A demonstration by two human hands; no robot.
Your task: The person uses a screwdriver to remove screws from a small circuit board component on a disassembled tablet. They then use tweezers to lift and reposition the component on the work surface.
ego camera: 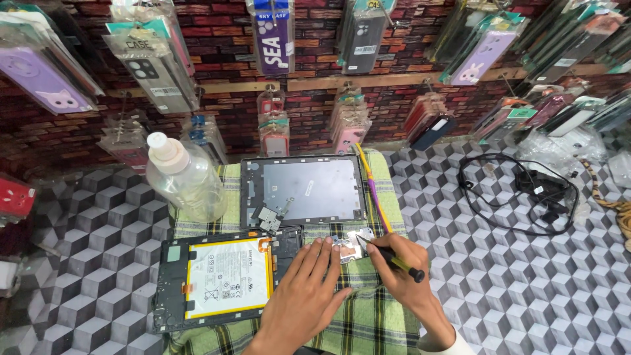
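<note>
An opened tablet body (223, 279) with a white battery lies at the lower left on a green checked cloth (368, 322). Behind it rests the grey tablet back cover (302, 192). My left hand (302, 296) lies flat on the cloth, its fingertips pressing a small circuit board (348, 246). My right hand (401, 266) grips a black and yellow screwdriver (394, 260) whose tip touches that board.
A clear plastic bottle (186, 179) with a white cap stands at the cloth's back left. A coiled black cable and charger (532, 190) lie to the right on the cube-patterned surface. Packaged phone cases (273, 36) hang along the brick wall behind.
</note>
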